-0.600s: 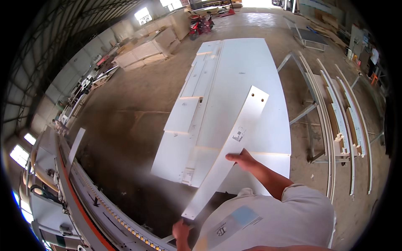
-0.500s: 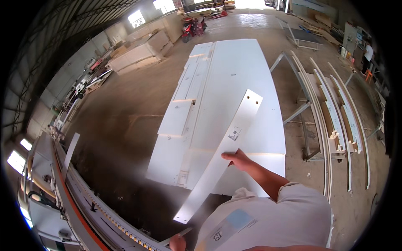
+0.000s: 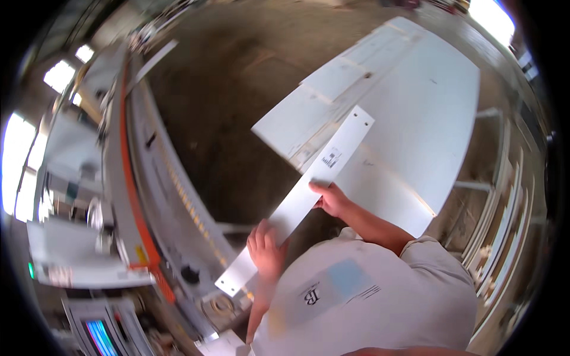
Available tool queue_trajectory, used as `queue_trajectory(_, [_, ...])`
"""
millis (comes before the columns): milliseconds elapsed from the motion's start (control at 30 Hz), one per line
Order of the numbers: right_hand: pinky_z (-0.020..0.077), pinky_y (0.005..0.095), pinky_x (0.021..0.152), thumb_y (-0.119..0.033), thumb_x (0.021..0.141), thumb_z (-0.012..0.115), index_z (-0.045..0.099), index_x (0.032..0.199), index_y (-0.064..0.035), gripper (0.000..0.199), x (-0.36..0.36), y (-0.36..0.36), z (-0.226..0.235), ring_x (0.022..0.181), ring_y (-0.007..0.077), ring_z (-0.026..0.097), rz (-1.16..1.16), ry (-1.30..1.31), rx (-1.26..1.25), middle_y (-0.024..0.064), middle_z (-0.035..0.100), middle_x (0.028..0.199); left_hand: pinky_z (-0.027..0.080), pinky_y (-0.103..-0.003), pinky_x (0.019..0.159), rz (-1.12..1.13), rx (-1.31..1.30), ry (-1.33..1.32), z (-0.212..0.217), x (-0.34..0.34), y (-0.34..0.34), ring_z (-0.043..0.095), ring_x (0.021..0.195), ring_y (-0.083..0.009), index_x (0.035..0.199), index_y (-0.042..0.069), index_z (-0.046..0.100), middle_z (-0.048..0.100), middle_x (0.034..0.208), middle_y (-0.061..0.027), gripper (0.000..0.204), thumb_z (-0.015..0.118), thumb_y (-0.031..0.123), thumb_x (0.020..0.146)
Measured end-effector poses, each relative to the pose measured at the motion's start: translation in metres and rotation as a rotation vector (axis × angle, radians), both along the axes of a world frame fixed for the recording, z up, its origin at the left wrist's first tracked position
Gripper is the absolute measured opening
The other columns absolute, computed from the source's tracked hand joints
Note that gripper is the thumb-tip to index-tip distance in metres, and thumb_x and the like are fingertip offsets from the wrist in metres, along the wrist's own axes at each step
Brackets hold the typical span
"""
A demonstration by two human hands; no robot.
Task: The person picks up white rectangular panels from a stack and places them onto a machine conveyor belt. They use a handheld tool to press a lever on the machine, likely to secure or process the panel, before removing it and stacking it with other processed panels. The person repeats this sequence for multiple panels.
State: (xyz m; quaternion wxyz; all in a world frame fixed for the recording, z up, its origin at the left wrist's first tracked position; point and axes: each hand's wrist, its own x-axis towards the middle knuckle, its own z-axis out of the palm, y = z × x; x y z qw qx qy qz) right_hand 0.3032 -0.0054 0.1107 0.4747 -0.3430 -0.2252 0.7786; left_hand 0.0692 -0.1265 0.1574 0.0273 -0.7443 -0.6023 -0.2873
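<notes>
Left of the broad stack of flat white panels [image 3: 409, 118], a long grey metal machine with an orange stripe [image 3: 160, 190] was blurred and cut off by the dark rim. The long, narrow white board with two dark holes at each end [image 3: 294, 199] was held aslant, its long axis rising from a lower-left end left of the stack to an upper-right end seen over the stack. Its lower part was partly covered by the blurred left hand [image 3: 267, 246], whose fingers were laid close together across its face; whether they were closed around it could not be told. Left of the stack's near corner, the board's right edge was pinched by the right hand [image 3: 332, 199], thumb on top, the other fingers mostly hidden beneath, forearm slanting down rightward.
</notes>
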Motion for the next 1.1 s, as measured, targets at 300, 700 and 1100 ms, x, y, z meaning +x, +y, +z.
queue_trajectory(300, [0.0572, 0.0359, 0.081, -0.029, 0.094, 0.069, 0.061, 0.121, -0.0082, 0.035, -0.147, -0.082, -0.024, 0.1, 0.0186, 0.066, 0.652, -0.181, -0.026, 0.0053, 0.067, 0.113, 0.042, -0.048, 0.097, 0.488, -0.175, -0.22, -0.036, -0.094, -0.164, 0.051, 0.115, -0.0367, 0.106, 0.01, 0.058, 0.058, 0.128, -0.0116, 0.054, 0.086, 0.013, 0.06])
queue_trajectory(700, [0.0538, 0.026, 0.074, -0.024, 0.096, 0.066, 0.053, 0.131, -0.0017, 0.044, -0.171, -0.148, -0.076, 0.089, 0.0134, 0.068, 1.065, -0.681, 0.21, 0.0065, 0.069, 0.108, 0.04, -0.049, 0.101, 1.084, -0.063, -0.199, -0.126, -0.219, -0.359, 0.051, 0.117, -0.0359, 0.105, 0.013, 0.064, 0.059, 0.129, -0.0099, 0.053, 0.087, 0.016, 0.057])
queue_trajectory(1100, [0.0519, 0.0259, 0.068, -0.024, 0.093, 0.07, 0.057, 0.127, -0.0044, 0.042, -0.145, -0.16, -0.101, 0.084, 0.0138, 0.068, 0.925, -0.834, 0.156, 0.0066, 0.07, 0.103, 0.04, -0.044, 0.107, 1.257, -0.021, 0.01, -0.171, -0.344, -0.429, 0.051, 0.128, -0.0321, 0.112, 0.01, 0.067, 0.06, 0.135, -0.0093, 0.034, 0.073, 0.021, 0.081])
